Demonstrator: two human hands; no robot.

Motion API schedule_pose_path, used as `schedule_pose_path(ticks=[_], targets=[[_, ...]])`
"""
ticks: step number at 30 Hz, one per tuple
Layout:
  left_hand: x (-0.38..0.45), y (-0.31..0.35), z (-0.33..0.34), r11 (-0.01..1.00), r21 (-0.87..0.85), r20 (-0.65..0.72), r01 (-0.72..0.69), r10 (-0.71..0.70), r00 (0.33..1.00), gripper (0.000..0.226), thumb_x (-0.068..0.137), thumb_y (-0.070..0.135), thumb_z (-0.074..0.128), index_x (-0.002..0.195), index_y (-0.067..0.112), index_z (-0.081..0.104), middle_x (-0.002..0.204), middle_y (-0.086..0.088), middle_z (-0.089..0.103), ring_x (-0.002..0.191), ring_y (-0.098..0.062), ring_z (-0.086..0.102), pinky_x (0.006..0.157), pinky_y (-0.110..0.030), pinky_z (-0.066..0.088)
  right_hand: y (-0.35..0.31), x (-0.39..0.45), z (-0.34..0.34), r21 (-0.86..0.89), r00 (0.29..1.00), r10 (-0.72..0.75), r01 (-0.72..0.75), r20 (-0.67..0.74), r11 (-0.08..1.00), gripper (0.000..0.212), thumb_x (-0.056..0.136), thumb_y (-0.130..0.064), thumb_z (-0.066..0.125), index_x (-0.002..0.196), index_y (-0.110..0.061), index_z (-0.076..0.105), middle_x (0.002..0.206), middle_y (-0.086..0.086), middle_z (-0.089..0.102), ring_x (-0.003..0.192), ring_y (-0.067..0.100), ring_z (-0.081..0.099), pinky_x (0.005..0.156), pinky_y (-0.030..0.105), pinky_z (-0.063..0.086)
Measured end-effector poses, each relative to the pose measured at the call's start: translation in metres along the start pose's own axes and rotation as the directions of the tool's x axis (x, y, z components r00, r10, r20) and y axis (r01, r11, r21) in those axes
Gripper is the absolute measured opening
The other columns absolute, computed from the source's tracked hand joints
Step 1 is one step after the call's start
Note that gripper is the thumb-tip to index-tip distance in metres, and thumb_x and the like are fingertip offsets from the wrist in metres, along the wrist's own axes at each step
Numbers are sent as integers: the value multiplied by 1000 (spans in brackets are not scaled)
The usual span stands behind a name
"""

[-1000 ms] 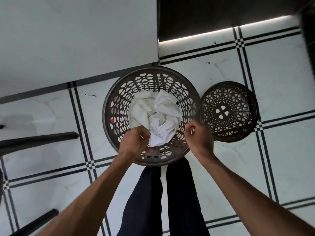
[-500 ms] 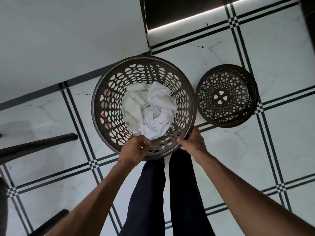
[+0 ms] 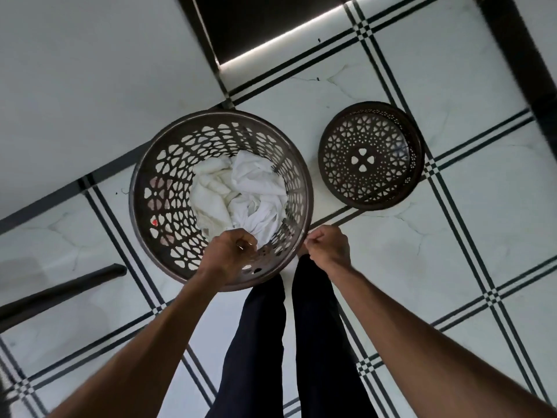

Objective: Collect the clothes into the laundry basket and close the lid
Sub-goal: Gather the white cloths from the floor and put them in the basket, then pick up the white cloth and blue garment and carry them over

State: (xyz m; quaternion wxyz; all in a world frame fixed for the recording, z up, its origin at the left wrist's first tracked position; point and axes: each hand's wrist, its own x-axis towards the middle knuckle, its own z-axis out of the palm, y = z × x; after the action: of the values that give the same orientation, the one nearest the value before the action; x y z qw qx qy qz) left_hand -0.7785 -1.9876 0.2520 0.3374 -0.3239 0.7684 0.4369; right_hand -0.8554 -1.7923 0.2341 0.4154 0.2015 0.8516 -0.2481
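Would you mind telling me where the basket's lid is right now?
In the head view, the lid lies on the tiled floor to the right of the laundry basket, apart from it and beyond the right hand.

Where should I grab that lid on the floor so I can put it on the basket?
Take the lid by its raised rim on the near-left edge, closest to your right hand. It lies hollow side up beside the basket, so it probably needs flipping; the rim offers a firm pinch.
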Motion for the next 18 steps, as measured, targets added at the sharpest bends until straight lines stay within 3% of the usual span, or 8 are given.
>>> schedule_pose_path(ticks=[1,3,4,6,7,12,15,18], targets=[[1,5,4,1000,-13,59,26,-25,998,13,85,27,76,96,26,69,82,7,72,59,6,62,71,-24,49,4,-2,1,25,1000,-4,4,-16,1000,16,87,-14,67,74,-21,72,93,5,80,90,28,75,87,37,59],[6,12,16,995,23,138,93,-95,986,61,77,52,75,126,19,63,109,-3,74,82,-13,72,81,-30,53,8,-6,3,47,999,-42,43,-32,998,15,88,-11,63,83,-18,76,97,2,80,93,23,73,88,30,56],[7,16,23,991,83,157,105,-117,981,71,79,55,72,138,17,57,123,-7,72,101,-22,72,93,-34,53,11,-8,4,69,998,-49,52,-38,996,16,89,-11,62,87,-18,77,96,-2,79,93,18,72,86,20,52],[6,25,42,981,173,150,87,-114,982,61,95,39,65,146,9,49,140,-14,62,128,-30,59,109,-37,43,17,-9,2,149,999,-22,27,-36,988,18,93,-13,59,94,-18,76,96,-7,75,91,10,65,67,1,38],[5,32,56,977,201,144,71,-101,985,54,99,31,61,145,5,50,143,-16,59,133,-32,55,110,-35,40,27,-8,-1,192,999,3,4,-39,981,19,93,-13,57,96,-18,75,100,-6,76,92,11,65,65,4,38],[-10,65,101,966,254,-113,-53,84,990,26,97,22,56,117,10,68,115,-15,72,110,-39,66,90,-41,49,67,-6,-28,402,996,70,-42,-56,915,20,88,-16,54,93,-19,73,103,1,77,97,23,70,82,32,55],[-21,81,128,952,295,-301,-81,173,938,34,92,22,55,120,6,67,113,-22,70,105,-43,65,89,-46,50,112,2,-57,525,987,122,-49,-106,850,20,85,-17,53,90,-19,72,95,2,78,91,24,72,80,36,58],[-34,96,157,880,434,-313,-193,348,883,46,83,17,59,127,3,61,121,-26,63,109,-45,60,92,-53,49,172,13,-88,605,973,185,-65,-138,794,18,84,-22,53,86,-23,70,93,3,78,88,27,74,83,42,59]])
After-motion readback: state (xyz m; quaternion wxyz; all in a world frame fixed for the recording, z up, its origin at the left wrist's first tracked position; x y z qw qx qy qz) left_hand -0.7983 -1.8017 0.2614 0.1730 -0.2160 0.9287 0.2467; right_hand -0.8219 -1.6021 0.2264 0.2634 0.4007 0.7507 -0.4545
